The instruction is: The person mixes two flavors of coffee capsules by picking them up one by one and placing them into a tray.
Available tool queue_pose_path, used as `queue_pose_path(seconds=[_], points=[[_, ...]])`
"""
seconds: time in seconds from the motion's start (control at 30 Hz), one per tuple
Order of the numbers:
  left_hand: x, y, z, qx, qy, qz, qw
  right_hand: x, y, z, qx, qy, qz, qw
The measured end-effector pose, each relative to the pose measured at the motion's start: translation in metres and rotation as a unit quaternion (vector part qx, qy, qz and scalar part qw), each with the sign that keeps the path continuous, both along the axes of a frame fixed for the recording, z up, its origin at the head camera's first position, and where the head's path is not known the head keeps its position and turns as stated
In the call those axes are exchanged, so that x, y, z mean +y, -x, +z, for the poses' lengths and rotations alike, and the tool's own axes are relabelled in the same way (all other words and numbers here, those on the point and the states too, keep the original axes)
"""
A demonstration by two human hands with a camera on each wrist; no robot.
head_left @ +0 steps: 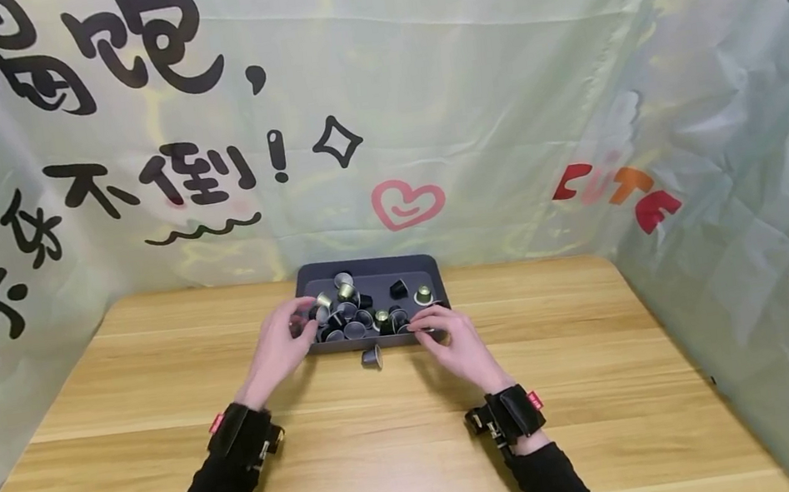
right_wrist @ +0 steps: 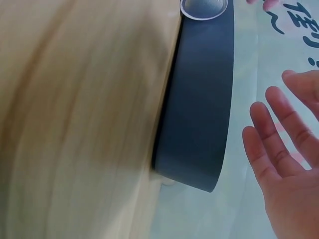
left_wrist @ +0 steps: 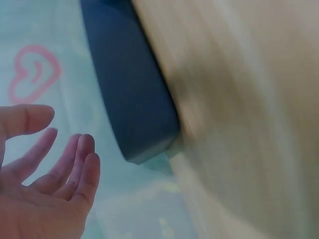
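Note:
A dark grey tray (head_left: 367,268) holds several coffee capsules (head_left: 355,330), heaped mostly in its left and front part. My left hand (head_left: 279,342) is over the tray's left side, and in the left wrist view its fingers (left_wrist: 88,174) are loosely bent around nothing. At the tray's front right is my right hand (head_left: 457,346); its fingers (right_wrist: 279,144) are spread and hold nothing in the right wrist view. One dark capsule (head_left: 371,358) lies on its side on the table, just before the tray's front wall. The tray's contents are hidden in both wrist views.
The wooden table (head_left: 393,448) carries the tray near its back edge. A printed cloth (head_left: 495,97) hangs close behind the tray and along both sides. Each wrist wears a black strap with a camera (head_left: 512,414).

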State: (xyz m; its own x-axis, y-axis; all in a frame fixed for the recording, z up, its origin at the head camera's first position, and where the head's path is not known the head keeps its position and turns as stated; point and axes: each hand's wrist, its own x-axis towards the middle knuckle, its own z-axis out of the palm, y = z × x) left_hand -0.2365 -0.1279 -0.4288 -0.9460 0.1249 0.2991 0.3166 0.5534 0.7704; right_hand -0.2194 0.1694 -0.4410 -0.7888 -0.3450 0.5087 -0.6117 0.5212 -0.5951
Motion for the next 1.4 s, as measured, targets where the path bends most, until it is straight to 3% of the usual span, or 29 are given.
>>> queue_pose_path(seconds=[0.17,0.33,0.73,0.93,1.17,1.27,1.4], points=[[-0.010,-0.023,-0.008,0.018,-0.029,-0.001,0.9994,-0.004,-0.001,0.001,-0.005,-0.014,0.010,0.9998],[-0.015,-0.034,-0.015,0.022,-0.026,-0.004,0.9994,-0.007,-0.003,0.000,-0.006,-0.026,0.019,0.9995],[-0.018,-0.034,-0.017,0.024,-0.023,0.001,0.9994,-0.017,-0.008,-0.002,-0.026,-0.062,0.054,0.9963],[-0.016,-0.034,-0.017,0.020,-0.025,-0.008,0.9995,-0.031,-0.016,-0.002,-0.064,-0.143,0.107,0.9819],[-0.014,-0.036,-0.016,0.011,-0.028,-0.010,0.9995,-0.039,-0.020,-0.004,-0.052,-0.240,0.121,0.9618],[-0.014,-0.036,-0.016,0.014,-0.028,-0.012,0.9994,-0.039,-0.020,-0.005,-0.059,-0.254,0.121,0.9578],[-0.015,-0.036,-0.016,0.020,-0.026,-0.016,0.9993,-0.039,-0.019,-0.005,-0.058,-0.250,0.116,0.9594]])
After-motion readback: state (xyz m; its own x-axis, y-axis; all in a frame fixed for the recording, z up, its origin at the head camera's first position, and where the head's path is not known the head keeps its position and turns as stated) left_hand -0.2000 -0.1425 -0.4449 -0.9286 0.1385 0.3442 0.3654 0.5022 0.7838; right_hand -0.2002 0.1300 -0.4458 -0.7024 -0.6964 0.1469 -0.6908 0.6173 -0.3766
